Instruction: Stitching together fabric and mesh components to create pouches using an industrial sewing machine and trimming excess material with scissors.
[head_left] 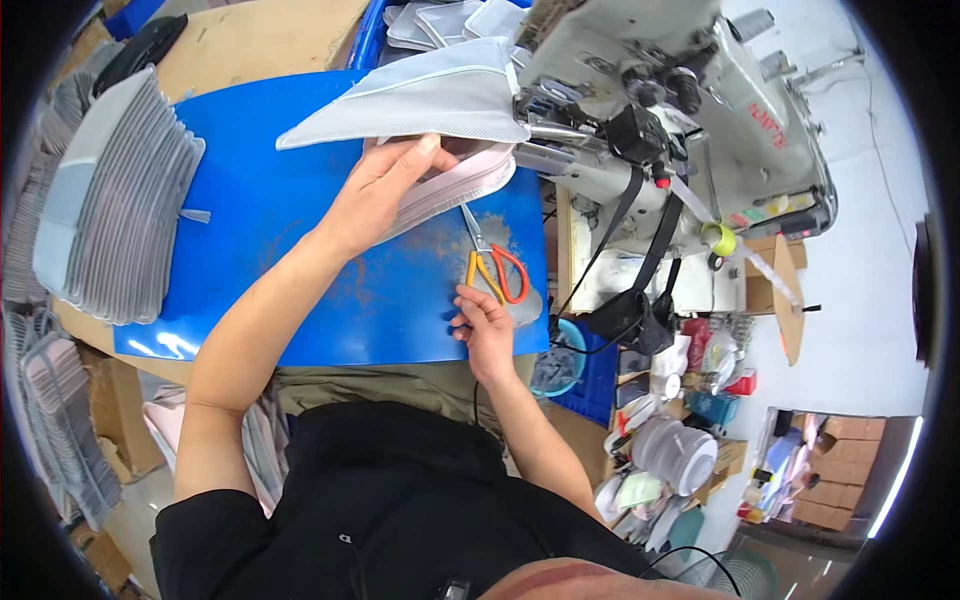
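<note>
Apparently sewing: my left hand point(373, 192) half-curled inside the pale fabric pouch point(430, 103) at the sewing machine point(765, 110), pinch hidden; right hand point(487, 335) loosely curled by scissors point(482, 247), hold unclear; next wants steady guiding.

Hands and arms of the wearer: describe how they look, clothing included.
The left hand and right hand are bare, with no gloves and no ring or watch visible. The left sleeve is plain black and short, ending above the elbow, part of a black top. The right sleeve's edge is hard to make out.
</note>
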